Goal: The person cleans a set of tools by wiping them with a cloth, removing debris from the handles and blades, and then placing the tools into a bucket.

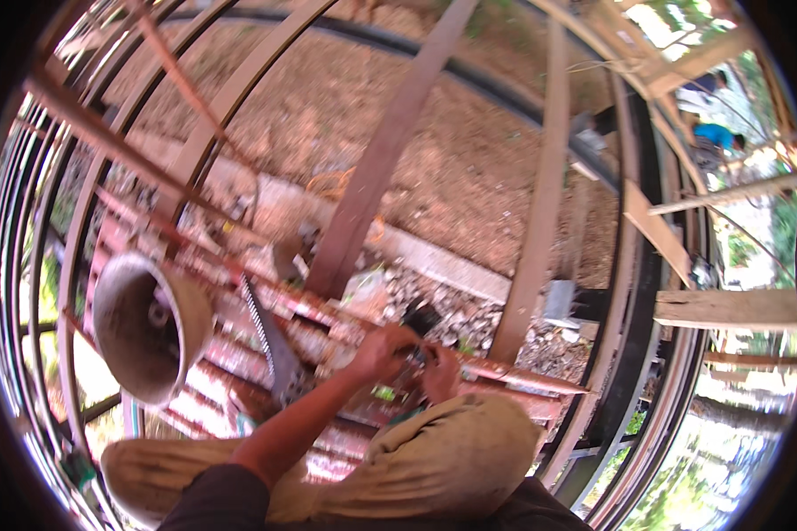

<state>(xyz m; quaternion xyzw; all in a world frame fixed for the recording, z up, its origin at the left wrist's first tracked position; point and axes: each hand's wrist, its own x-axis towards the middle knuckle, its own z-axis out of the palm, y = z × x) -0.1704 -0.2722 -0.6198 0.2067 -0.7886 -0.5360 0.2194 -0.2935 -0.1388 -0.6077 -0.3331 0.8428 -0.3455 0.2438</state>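
Observation:
My left hand (383,354) and my right hand (441,375) meet in front of my knee, fingers closed together. Whatever lies between them is small and blurred, so I cannot make it out. Just beyond the fingertips is a dark object (421,316), its kind unclear; whether I touch it does not show. To the left of my forearm a hand saw (267,334) leans with its toothed edge upward. A round, dirty bucket (197,323) stands farther left, with something small inside it.
I sit on a reddish slatted metal platform (345,438). Long brown beams (390,150) slope away over bare earth (469,186) and rubble (469,320). Dark metal framing (633,354) runs along the right. A person in a blue top (715,135) is far off at upper right.

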